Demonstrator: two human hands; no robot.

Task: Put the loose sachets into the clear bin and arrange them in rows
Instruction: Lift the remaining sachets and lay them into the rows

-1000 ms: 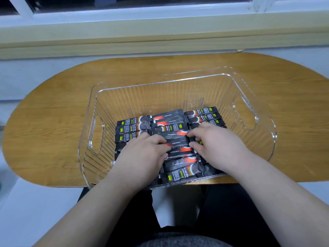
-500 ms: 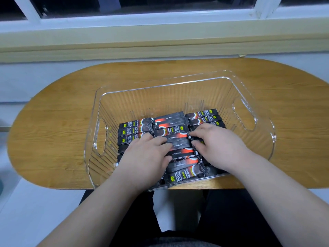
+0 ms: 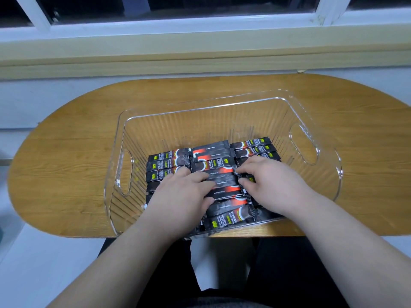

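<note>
The sachets (image 3: 211,153) lie flat on the floor of the clear bin (image 3: 178,127), black packets with red and white print. They are laid crosswise in three rows set side by side and running from the near wall toward the far one. Some in the middle row sit a little askew and overlap their neighbours. Your left hand (image 3: 182,196) rests palm down across the left row, and its fingers (image 3: 200,179) are stretched out, slightly spread, with the tips lying on the middle row. Your right hand (image 3: 274,183) covers most of the right row. Its fingers (image 3: 246,169) are bent, with the tips pressed down at the seam where the middle and right rows meet. Whether they pinch a packet there or only push on it, you cannot tell from this view. The bin has ribbed walls and a cut-out handle at each end, and it stands in the middle of the oval wooden counter (image 3: 66,165), its near wall at the counter's near edge. Beyond the counter runs a pale window sill (image 3: 200,52) under a white window frame (image 3: 155,32).
</note>
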